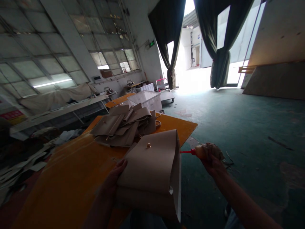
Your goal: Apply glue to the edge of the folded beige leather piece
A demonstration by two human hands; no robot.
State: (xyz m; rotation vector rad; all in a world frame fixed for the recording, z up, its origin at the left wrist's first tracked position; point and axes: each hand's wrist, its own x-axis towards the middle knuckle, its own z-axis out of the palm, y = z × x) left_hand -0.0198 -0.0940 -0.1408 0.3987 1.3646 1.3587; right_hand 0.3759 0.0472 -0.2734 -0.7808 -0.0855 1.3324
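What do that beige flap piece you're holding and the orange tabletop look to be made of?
The beige flap piece in the left hand looks like leather or faux leather: smooth, matte, bending in a stiff curve, with a small brass-coloured stud. The orange tabletop seems a hard glossy board, perhaps painted or laminated; it reflects light.

Both forearms bare, no sleeves or gloves

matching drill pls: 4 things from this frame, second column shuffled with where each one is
1 beige bag piece
2 glue bottle
3 pile of beige pieces
4 clear plastic bin

A far end of the orange table, beyond the pile
B in the right hand, red nozzle at the piece's edge
C middle of the table
D held by the left hand

1-D, 2-B, 3-C, 4-A
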